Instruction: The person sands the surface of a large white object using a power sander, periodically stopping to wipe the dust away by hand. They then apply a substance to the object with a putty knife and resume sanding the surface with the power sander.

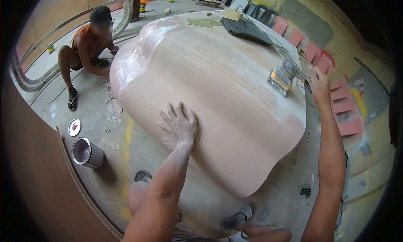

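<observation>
A large curved panel (218, 112), pinkish with pale sanded streaks, fills the middle of the view. My left hand (179, 123) lies flat on its near left part, fingers spread, holding nothing. On the panel's right side rests a dusty grey and orange power sander (283, 76). My right hand (317, 80) is raised just right of the sander, by its rear end and cord. Its fingers are curled, and whether they hold anything is too small to tell. A dark folded cloth (245, 31) with a light block (233, 14) lies at the panel's far edge.
Another person (90, 45) crouches at the panel's left end, a hand near its edge. An open can (87, 153) and its lid (74, 127) stand on the floor at left. Pink pieces (344, 100) line the right side. A cord runs behind the sander.
</observation>
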Action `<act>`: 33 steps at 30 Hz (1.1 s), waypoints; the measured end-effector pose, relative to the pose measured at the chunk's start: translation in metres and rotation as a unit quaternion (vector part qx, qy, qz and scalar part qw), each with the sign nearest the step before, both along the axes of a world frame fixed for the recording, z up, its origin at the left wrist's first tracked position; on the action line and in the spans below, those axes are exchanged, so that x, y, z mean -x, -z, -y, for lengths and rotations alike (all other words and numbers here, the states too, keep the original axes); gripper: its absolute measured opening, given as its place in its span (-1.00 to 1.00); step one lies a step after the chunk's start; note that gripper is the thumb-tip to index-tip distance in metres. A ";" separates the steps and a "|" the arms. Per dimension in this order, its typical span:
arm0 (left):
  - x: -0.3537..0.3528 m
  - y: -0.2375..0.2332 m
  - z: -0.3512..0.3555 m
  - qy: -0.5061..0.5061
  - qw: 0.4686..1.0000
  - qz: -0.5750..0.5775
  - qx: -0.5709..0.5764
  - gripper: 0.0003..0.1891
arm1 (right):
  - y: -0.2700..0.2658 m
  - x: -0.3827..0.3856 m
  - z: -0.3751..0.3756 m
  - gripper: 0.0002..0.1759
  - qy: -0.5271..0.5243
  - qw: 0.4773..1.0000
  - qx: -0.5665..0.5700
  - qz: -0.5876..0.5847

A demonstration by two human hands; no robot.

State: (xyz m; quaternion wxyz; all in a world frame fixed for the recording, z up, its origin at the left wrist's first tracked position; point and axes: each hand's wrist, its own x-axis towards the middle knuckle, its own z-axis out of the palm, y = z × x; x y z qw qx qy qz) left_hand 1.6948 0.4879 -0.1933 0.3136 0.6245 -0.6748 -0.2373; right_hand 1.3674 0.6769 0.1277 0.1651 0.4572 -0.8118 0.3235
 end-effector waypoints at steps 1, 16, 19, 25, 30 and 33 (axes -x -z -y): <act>-0.001 -0.001 0.001 -0.003 1.000 -0.002 0.000 -0.35 | 0.000 0.007 0.017 -0.58 0.000 0.996 -0.027 -0.087; -0.002 -0.012 -0.002 0.002 0.999 0.000 -0.032 -0.31 | 0.002 0.040 0.059 -0.13 -0.002 0.970 -0.233 -0.076; 0.000 -0.005 -0.002 -0.002 1.000 -0.001 -0.013 -0.31 | -0.011 0.005 0.022 -0.16 -0.011 0.954 -0.266 -0.139; -0.009 -0.007 -0.021 0.024 0.998 0.052 0.013 -0.33 | -0.013 -0.082 -0.099 -0.24 -0.057 0.937 -0.292 -0.181; 0.000 -0.015 -0.018 0.002 0.997 0.071 -0.012 -0.34 | -0.012 -0.110 -0.168 -0.28 0.011 0.951 -0.283 -0.126; 0.004 0.002 -0.003 -0.003 0.998 0.070 -0.008 -0.34 | -0.005 -0.110 -0.181 -0.28 0.037 0.955 -0.265 -0.130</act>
